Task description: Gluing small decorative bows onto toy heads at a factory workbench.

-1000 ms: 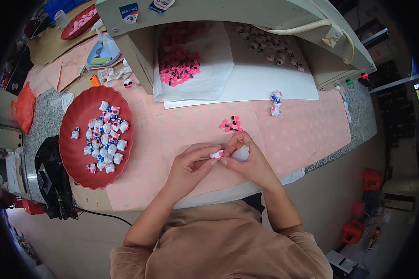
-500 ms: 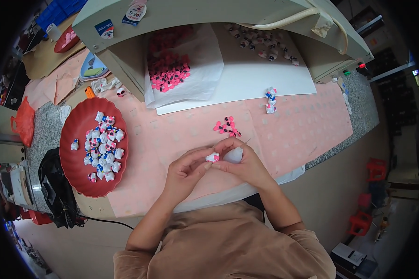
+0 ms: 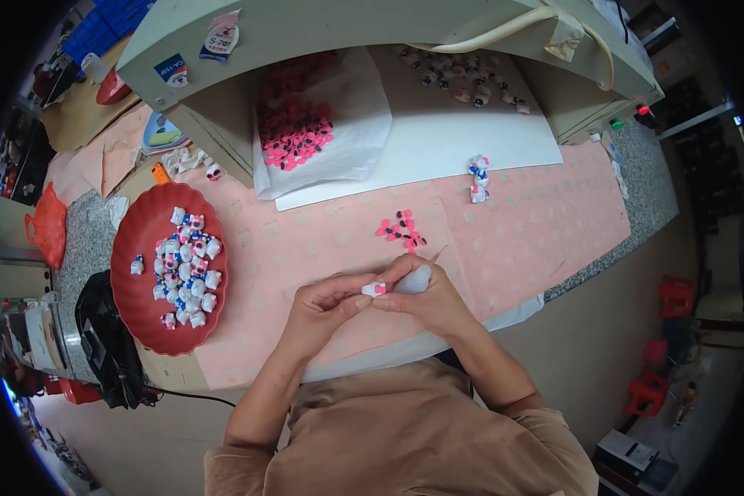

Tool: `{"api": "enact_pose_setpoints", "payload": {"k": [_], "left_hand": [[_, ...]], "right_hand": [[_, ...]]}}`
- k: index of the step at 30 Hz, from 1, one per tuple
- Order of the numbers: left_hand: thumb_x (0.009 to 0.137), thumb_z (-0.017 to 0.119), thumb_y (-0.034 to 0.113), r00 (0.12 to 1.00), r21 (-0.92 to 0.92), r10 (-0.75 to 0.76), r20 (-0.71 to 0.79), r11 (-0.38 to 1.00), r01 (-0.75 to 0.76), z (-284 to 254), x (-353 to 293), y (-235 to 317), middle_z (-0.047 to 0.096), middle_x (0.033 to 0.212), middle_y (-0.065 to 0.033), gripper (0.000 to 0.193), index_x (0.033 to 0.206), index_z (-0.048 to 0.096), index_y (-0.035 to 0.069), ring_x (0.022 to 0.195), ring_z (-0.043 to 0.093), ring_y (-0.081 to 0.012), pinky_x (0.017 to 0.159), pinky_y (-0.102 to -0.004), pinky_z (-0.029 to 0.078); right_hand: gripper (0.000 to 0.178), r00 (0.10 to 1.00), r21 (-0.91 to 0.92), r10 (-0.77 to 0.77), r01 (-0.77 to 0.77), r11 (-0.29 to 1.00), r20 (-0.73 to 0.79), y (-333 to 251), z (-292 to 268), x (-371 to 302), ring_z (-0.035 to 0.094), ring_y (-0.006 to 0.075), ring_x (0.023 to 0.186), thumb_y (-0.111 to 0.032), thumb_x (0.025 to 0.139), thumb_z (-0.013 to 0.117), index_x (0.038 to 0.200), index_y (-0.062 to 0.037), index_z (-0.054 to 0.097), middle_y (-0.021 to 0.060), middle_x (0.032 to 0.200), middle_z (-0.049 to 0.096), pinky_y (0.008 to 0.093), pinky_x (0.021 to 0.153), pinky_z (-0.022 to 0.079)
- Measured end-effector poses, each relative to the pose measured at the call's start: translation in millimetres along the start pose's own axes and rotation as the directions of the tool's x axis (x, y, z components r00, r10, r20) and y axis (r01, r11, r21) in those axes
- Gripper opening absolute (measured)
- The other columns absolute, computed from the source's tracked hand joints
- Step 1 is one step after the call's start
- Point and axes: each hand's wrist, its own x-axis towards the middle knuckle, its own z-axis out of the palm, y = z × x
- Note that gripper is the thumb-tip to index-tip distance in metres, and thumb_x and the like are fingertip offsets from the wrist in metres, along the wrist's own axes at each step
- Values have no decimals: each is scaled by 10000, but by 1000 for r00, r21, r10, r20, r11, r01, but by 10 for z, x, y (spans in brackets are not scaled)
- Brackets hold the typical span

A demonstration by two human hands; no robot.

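Note:
Both my hands meet above the pink mat [image 3: 264,281]. My left hand [image 3: 322,307] pinches a small white figurine head with a pink patch [image 3: 374,289] between thumb and fingertips. The thumb and fingertips of my right hand [image 3: 434,307] touch the head's other side. Tucked in the curled fingers of that hand is a translucent squeeze bottle [image 3: 413,281], its thin needle tip pointing away to the right. Just beyond lie several flat pink pieces with black ovals [image 3: 411,242]. To their right is a short row of small white and blue figurines [image 3: 479,175].
A scalloped red tray [image 3: 132,302] holds many figurines at left. Under the metal hood [image 3: 331,62], a white sheet [image 3: 438,157] bears more figurines [image 3: 471,83] and a plastic bag of pink pieces [image 3: 360,157]. A black bag [image 3: 99,347] hangs at the left edge.
The figurine head has turned in my fingers, so its pink patch now faces up. My hands have lowered slightly toward me. The whole view has shifted a little.

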Motion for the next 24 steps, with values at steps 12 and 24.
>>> {"api": "enact_pose_setpoints", "payload": {"k": [12, 24], "left_hand": [[821, 650, 2, 610, 966, 759, -228, 98, 239, -296, -378, 860, 532, 1160, -126, 385, 1200, 605, 49, 1037, 524, -258, 905, -351, 413], [815, 673, 177, 891, 882, 295, 346, 220, -416, 1079, 1847, -93, 661, 961, -128, 227, 982, 656, 24, 901, 601, -307, 831, -421, 457]], "right_hand": [[221, 914, -172, -85, 17, 985, -397, -256, -657, -268, 574, 91, 739, 2, 880, 559, 1084, -47, 490, 78, 889, 613, 207, 603, 470], [241, 788, -186, -378, 329, 926, -486, -114, -832, -406, 563, 93, 817, -7, 870, 598, 1109, 13, 573, 24, 903, 596, 230, 766, 478]]}}
